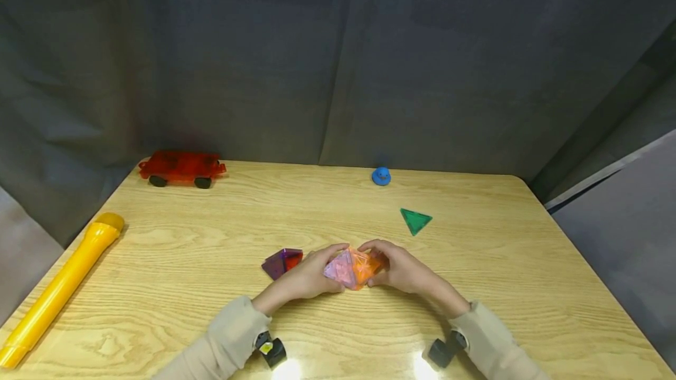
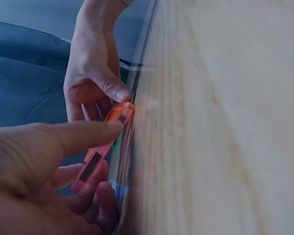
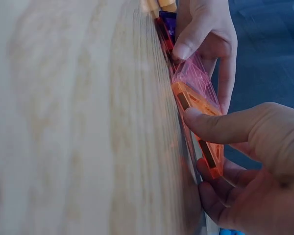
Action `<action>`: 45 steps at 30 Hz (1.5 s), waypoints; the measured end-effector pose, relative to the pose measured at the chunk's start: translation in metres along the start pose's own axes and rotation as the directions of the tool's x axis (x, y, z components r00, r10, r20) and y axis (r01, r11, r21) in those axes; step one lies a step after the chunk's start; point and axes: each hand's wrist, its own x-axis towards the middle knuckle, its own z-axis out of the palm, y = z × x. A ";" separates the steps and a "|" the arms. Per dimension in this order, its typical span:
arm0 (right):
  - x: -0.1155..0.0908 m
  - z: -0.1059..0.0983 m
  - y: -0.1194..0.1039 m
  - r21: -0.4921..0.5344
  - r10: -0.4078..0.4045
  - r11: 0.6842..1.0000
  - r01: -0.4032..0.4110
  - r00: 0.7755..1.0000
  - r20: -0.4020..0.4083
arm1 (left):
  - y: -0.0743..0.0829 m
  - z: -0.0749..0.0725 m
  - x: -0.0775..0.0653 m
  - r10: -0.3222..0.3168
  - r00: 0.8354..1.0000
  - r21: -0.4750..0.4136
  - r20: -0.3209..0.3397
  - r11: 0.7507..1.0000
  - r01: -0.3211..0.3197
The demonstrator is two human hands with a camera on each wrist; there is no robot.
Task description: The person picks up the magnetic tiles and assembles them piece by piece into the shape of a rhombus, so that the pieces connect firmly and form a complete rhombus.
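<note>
Over the middle of the table, a pink triangular magnetic tile and an orange triangular magnetic tile meet along one edge, tilted against each other. My left hand grips the pink tile between thumb and fingers. On the other side, my right hand pinches the orange tile; its thumb lies on the tile's edge in the right wrist view. Close behind the left hand lie joined purple and red tiles, partly hidden by that hand. A green triangular tile lies flat beyond the right hand.
A red wheeled car base stands at the far left edge. Along the left side lies a long yellow microphone-shaped toy. A small blue rubber duck sits near the back edge, before a dark curtain.
</note>
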 end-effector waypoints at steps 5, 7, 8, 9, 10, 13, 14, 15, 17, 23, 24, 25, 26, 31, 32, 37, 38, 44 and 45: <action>0.000 0.002 0.000 -0.013 -0.003 1.000 0.003 1.000 0.002 | -0.001 -0.001 0.000 0.019 1.000 0.001 0.023 1.000 -0.019; 0.000 0.002 -0.001 -0.024 -0.003 1.000 0.003 1.000 -0.002 | -0.001 -0.002 0.001 0.027 0.999 -0.003 0.029 1.000 -0.027; 0.000 0.002 -0.001 -0.029 -0.003 1.000 0.003 1.000 -0.003 | -0.001 -0.003 0.000 0.029 0.999 -0.006 0.028 1.000 -0.029; 0.000 0.002 -0.001 -0.033 -0.004 0.999 0.004 1.000 -0.005 | -0.001 -0.003 0.000 0.025 0.999 -0.009 0.024 1.000 -0.025; 0.000 0.003 -0.001 -0.036 -0.002 0.999 0.001 1.000 -0.006 | -0.001 -0.004 0.000 0.025 0.999 -0.014 0.022 1.000 -0.024; -0.001 0.003 -0.001 -0.055 -0.004 0.998 0.004 1.000 -0.002 | -0.001 -0.004 0.000 0.007 1.000 -0.043 0.019 0.999 -0.006; -0.001 0.003 -0.001 -0.062 -0.005 0.998 0.005 1.000 0.000 | -0.001 -0.004 0.000 0.003 1.000 -0.052 0.018 0.999 -0.002; -0.001 0.004 -0.001 -0.067 -0.004 0.998 0.004 1.000 0.001 | -0.001 -0.004 0.000 0.001 1.000 -0.061 0.018 0.998 0.000; -0.002 0.004 -0.001 -0.077 -0.001 0.997 0.002 1.000 0.004 | -0.001 -0.004 0.000 0.005 1.000 -0.069 0.020 0.998 -0.003; -0.002 0.007 -0.003 -0.060 0.046 0.997 -0.045 0.999 0.021 | -0.001 -0.005 0.002 0.021 1.000 -0.040 0.015 0.999 -0.020; -0.002 0.007 -0.003 -0.056 0.056 0.997 -0.054 0.998 0.027 | -0.001 -0.005 0.002 0.025 1.000 -0.035 0.015 0.999 -0.024; -0.002 0.007 -0.003 -0.052 0.065 0.997 -0.063 0.997 0.033 | -0.002 -0.005 0.002 0.028 0.999 -0.030 0.017 0.999 -0.028; -0.002 0.007 -0.003 -0.050 0.068 0.997 -0.066 0.997 0.037 | -0.002 -0.005 0.002 0.031 0.999 -0.026 0.019 0.999 -0.031; -0.001 0.008 -0.004 -0.048 0.070 0.997 -0.068 0.996 0.050 | -0.002 -0.008 0.002 0.047 0.998 -0.024 0.036 0.999 -0.046; -0.001 0.007 -0.005 -0.053 0.069 0.996 -0.067 0.996 0.050 | -0.001 -0.008 0.002 0.049 0.998 -0.021 0.037 0.999 -0.049; -0.001 0.006 -0.005 -0.070 0.064 0.996 -0.060 0.997 0.049 | -0.002 -0.010 0.001 0.042 0.998 -0.008 0.047 0.999 -0.042; -0.001 0.005 -0.005 -0.070 0.065 0.996 -0.062 0.997 0.042 | -0.001 -0.010 0.001 0.042 0.998 -0.001 0.050 0.999 -0.042; 0.002 -0.008 0.001 -0.080 0.086 0.992 -0.098 0.986 -0.143 | -0.001 -0.010 0.002 0.032 0.998 0.030 0.053 0.999 -0.033; 0.002 -0.012 0.003 -0.086 0.087 0.991 -0.104 0.979 -0.187 | -0.001 -0.010 0.002 0.030 0.998 0.032 0.051 0.999 -0.031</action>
